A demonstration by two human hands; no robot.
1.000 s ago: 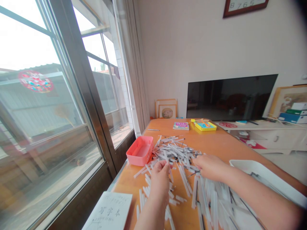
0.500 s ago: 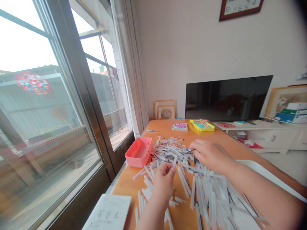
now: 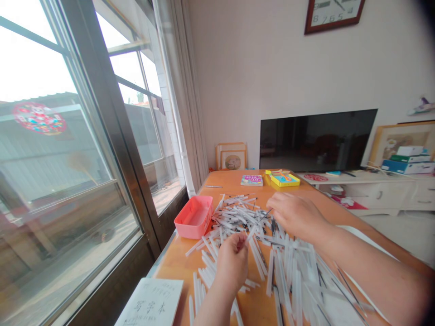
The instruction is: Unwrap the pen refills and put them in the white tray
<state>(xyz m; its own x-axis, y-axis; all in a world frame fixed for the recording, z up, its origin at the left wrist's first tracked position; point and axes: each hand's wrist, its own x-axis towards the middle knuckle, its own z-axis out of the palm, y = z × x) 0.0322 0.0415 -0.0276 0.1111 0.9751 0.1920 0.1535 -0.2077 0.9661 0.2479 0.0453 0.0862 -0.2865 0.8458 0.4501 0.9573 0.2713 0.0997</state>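
Note:
My left hand (image 3: pixel 234 259) is closed in a pinch around a translucent white pen barrel (image 3: pixel 251 233), which points up and to the right. To its right and farther away, my right hand (image 3: pixel 295 213) has its fingertips pinched on a thin dark pen refill (image 3: pixel 266 213) over the far heap. Below and around both hands lie many loose pen barrels (image 3: pixel 280 271), with dark refills among them. Part of this pile is hidden under my right forearm. An open pink plastic box (image 3: pixel 193 230) stands left of the heap, apart from both hands.
A notebook (image 3: pixel 149 301) lies at the near left of the wooden table (image 3: pixel 183 267). At the far end are a pen (image 3: pixel 214 186), a purple booklet (image 3: pixel 252 180) and a yellow box (image 3: pixel 284 180). Partly behind my right arm is a white tray (image 3: pixel 365 244). Glass doors (image 3: pixel 112 117) run along the left.
The barrel in my left hand has tilted farther to the right. My right hand has shifted slightly, still at the far heap. The whole view has turned a little.

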